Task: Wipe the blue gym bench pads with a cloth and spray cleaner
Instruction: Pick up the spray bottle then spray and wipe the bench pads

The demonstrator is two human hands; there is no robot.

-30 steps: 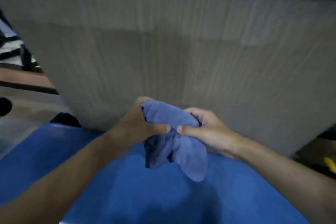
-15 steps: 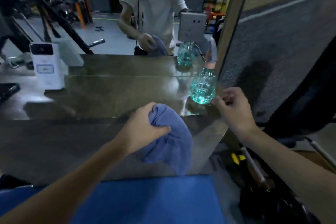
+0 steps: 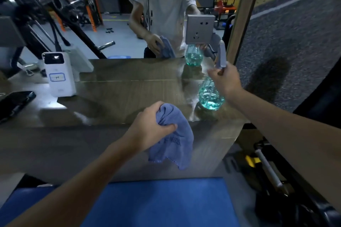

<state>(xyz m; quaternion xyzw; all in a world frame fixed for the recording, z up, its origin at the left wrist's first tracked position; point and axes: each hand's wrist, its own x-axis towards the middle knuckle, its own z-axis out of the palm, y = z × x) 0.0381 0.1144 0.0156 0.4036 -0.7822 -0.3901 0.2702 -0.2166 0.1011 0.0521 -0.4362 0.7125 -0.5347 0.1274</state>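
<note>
My left hand (image 3: 149, 131) grips a bunched blue-grey cloth (image 3: 173, 142), which hangs over the front of a wooden ledge (image 3: 110, 97). My right hand (image 3: 224, 77) holds the neck of a clear spray bottle (image 3: 210, 96) with teal liquid and a grey trigger head; the bottle stands near the ledge's right end. The blue bench pad (image 3: 162, 202) fills the bottom of the view, below both hands.
A mirror (image 3: 120, 14) behind the ledge reflects a person, the cloth and the bottle. A white device (image 3: 59, 75) stands on the ledge at left, a dark phone (image 3: 13, 105) near the left edge. A wall socket (image 3: 200, 29) sits above the bottle. Black equipment (image 3: 276, 180) lies at right.
My right hand let go of the cloth and reached right to take the spray bottle's neck. The view rose from the bench to the ledge and mirror. My left hand still holds the cloth.
</note>
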